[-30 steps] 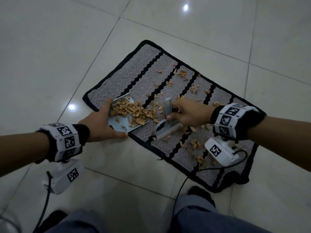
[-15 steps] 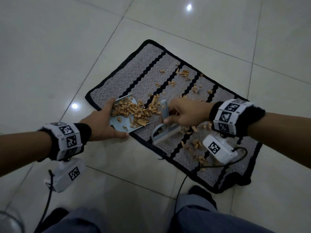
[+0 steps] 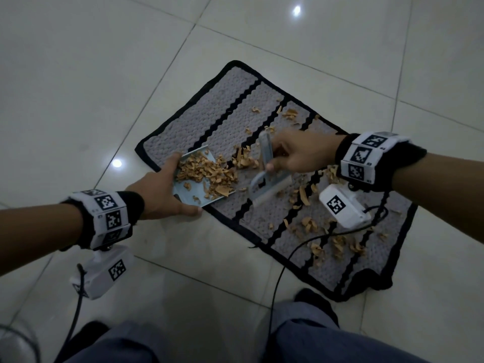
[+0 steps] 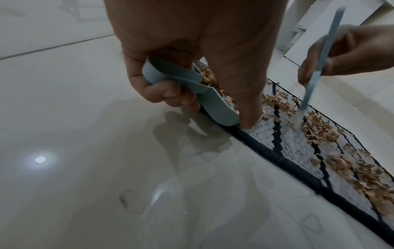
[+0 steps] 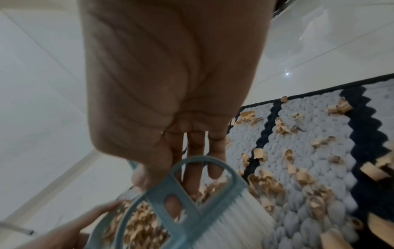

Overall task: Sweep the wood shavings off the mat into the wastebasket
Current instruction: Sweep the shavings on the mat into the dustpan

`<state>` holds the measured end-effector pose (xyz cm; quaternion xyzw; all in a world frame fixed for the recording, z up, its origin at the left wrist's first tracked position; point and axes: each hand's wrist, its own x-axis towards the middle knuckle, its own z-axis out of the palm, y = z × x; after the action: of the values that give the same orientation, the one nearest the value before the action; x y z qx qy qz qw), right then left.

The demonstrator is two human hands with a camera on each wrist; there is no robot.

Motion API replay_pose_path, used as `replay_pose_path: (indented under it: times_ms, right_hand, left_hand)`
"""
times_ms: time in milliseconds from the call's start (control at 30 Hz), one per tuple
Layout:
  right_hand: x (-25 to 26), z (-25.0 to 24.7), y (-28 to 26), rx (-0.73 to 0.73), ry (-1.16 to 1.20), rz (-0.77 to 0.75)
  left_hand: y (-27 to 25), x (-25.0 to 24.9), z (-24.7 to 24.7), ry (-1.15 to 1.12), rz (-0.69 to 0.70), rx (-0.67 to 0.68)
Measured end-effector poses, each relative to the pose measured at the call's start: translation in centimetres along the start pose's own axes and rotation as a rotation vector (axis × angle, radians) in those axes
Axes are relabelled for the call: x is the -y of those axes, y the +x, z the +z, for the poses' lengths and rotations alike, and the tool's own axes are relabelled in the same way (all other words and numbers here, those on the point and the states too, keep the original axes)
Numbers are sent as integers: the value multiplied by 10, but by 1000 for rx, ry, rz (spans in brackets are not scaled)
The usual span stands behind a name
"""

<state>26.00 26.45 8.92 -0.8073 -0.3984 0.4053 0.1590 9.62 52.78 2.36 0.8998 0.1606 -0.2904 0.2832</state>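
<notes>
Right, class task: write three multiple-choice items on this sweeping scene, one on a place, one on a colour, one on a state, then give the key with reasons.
1. Where does the dustpan sit?
A. At the mat's near-left edge
B. On the far corner of the mat
C. On the person's knee

2. What colour are the brush and dustpan?
A. Red
B. Light blue
C. Yellow

3. What state is the mat in?
A. Swept clean
B. Rolled up
C. Shavings still scattered on it

Key: 1 A, the left hand holds the pan against that border; 2 B, both wrist views show pale blue plastic; 3 C, wood shavings lie loose beneath the right hand, which grips the brush.
</notes>
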Motion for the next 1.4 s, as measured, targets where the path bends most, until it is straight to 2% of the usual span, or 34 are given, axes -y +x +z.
replay_pose_path:
  times_ms: [33, 100, 367, 500, 600, 700, 767, 1000, 1167, 1400]
  right_hand:
    - [0, 5, 1, 49, -37, 4]
    - [-4, 13, 6, 29, -73, -4]
    - [-8, -4, 22, -281, -34, -20]
    - [-5, -16, 17, -412, 133, -37]
    - [-16, -22, 16, -594, 136, -19]
    - [-31, -24, 21, -849, 102, 94]
    - [-39, -25, 28, -935, 61, 130]
    - [-40, 4, 52, -842, -42, 167]
    - [-10, 42, 53, -840, -46, 12]
    - [29, 86, 53, -657, -73, -136]
  left_hand:
    - [0, 0, 0, -1, 1, 1]
    - [0, 1, 0, -6, 8, 0]
    - [1, -1, 5, -43, 18, 3]
    - [1, -5, 10, -55, 5, 4]
    - [0, -9, 14, -78, 2, -5]
    - [-2, -13, 18, -106, 2, -21]
    - [-3, -16, 19, -117, 4, -35]
    - [-5, -18, 20, -119, 5, -46]
    - [-6, -19, 21, -149, 15, -36]
    - [-5, -18, 22, -187, 20, -50]
